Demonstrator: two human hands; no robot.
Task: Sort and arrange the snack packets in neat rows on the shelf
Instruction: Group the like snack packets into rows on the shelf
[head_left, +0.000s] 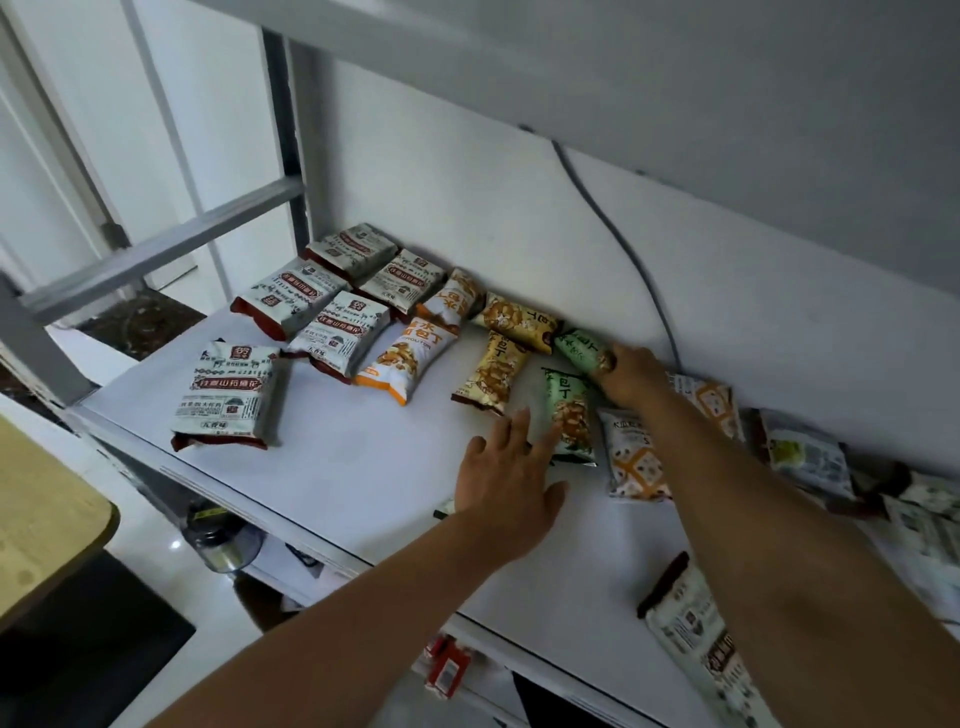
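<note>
While right hand (631, 374) grips rear green packet (577, 345), left hand (511, 478) spread flat against front green packet (569, 415): square both beside yellow packets (493, 374).

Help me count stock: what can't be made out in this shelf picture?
Head view:
- The rear green packet: right end hidden in the gripping right hand.
- The far-right packets: partly covered by the right forearm, cut by the edge, labels blurred.
- A dark item by the left hand: mostly hidden under the wrist.
- The red boxes below: partly hidden by the shelf.
</note>
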